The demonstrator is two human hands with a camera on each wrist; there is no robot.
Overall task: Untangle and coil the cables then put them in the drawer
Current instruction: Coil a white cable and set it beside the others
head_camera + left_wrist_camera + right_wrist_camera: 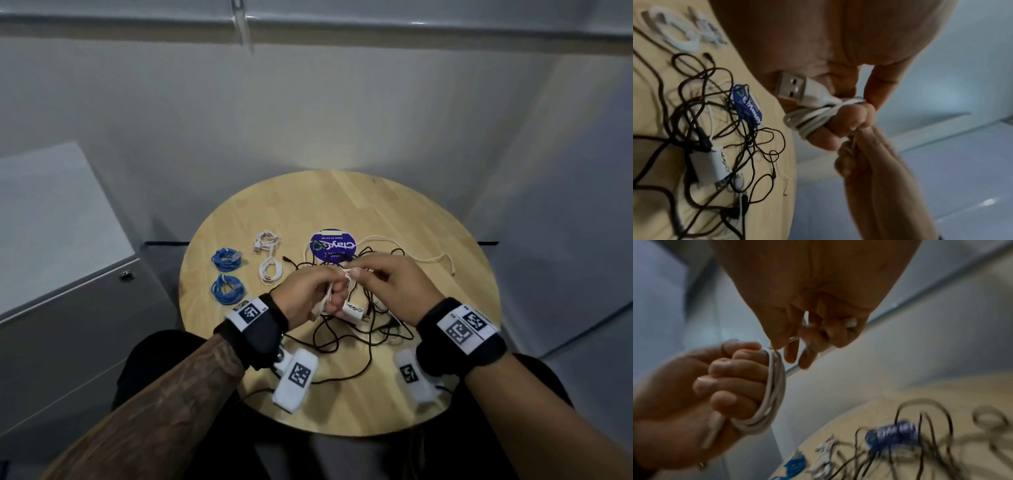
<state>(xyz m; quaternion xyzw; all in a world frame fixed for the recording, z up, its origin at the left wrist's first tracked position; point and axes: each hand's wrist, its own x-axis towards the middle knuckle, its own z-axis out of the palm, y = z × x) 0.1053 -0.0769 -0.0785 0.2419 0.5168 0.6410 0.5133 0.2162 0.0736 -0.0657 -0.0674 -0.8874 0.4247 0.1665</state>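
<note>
My left hand (pixel 838 48) was curled tight round the white cable (pixel 809 121), wrapped in loops round my fingers above the table (pixel 428 233). Right hand (pixel 387 287) pinched the loose end. Light, floppy, slick stuff — best held at the plug (pixel 791 87). Only the left wrist view showed that plug; the head view showed the finished coils (pixel 226 274).
</note>
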